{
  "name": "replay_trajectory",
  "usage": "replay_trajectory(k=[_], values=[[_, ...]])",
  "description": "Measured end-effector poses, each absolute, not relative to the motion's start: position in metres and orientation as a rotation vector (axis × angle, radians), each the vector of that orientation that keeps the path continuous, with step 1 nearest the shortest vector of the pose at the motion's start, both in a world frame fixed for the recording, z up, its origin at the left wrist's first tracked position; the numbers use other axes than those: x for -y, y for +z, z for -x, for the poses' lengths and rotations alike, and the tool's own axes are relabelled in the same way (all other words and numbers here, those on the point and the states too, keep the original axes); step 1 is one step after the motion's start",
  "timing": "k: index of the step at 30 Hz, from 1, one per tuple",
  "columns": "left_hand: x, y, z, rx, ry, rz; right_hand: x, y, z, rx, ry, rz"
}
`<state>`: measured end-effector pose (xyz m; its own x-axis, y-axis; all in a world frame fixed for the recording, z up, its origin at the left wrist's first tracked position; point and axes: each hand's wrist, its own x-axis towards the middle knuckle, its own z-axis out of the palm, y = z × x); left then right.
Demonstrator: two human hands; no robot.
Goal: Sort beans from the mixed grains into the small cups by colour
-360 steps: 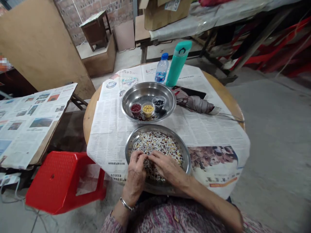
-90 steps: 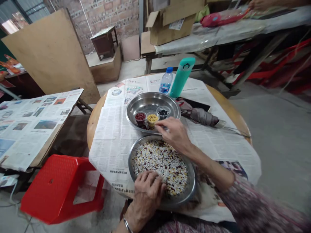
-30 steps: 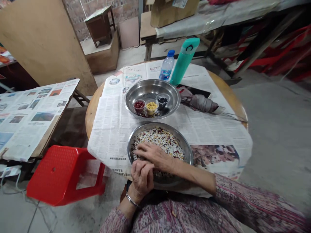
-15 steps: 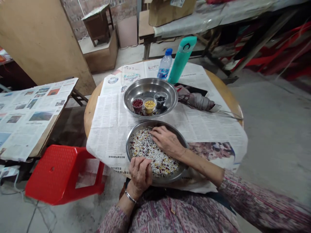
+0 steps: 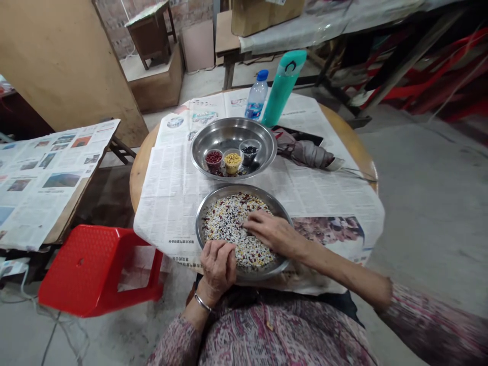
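A steel basin (image 5: pixel 282 208) in front of me holds a layer of mixed beans and grains (image 5: pixel 229 223), white, dark red, yellow and black. My right hand (image 5: pixel 274 235) reaches in from the right, its fingers stretched and fingertips touching the mix near the middle. At the near left rim is my left hand (image 5: pixel 218 264), fingers curled in; whatever they hold is hidden. Behind stands a second steel basin (image 5: pixel 206 136) with three clear cups: red beans (image 5: pixel 213 158), yellow beans (image 5: pixel 232 161) and black beans (image 5: pixel 249 153). Loose beans lie around these cups.
Newspaper (image 5: pixel 163 203) covers the round table. Past the far basin stand a water bottle (image 5: pixel 256 96) and a teal flask (image 5: pixel 285 89). A folded grey umbrella (image 5: pixel 307 152) and a dark phone (image 5: pixel 305 136) lie to the right. A red stool (image 5: pixel 87 269) is at left.
My right hand has drawn back from the far side of the mix toward the middle right of the basin. My left hand has stayed at the near rim. The view has shifted slightly.
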<state>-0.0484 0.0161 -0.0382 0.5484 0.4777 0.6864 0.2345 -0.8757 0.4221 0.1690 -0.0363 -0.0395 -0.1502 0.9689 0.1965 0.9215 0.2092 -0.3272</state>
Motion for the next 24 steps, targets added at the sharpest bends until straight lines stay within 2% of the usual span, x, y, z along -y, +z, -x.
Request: replay_trajectory(k=[4,7,13,17,24], values=[[-0.016,-0.039,0.048,-0.598,1.26,-2.496,-0.003,-0.039,-0.17,1.875,0.11,1.974],[-0.016,-0.04,0.048,-0.611,1.273,-2.498,-0.026,-0.032,-0.147,1.889,0.147,1.999],[-0.014,-0.04,0.049,-0.654,1.325,-2.492,-0.018,-0.026,-0.106,2.248,0.334,1.546],[-0.014,-0.039,0.049,-0.632,1.323,-2.504,0.011,-0.032,-0.121,2.371,0.311,1.378],[-0.017,-0.039,0.047,-0.602,1.297,-2.508,0.024,-0.034,-0.181,1.963,0.056,1.919]])
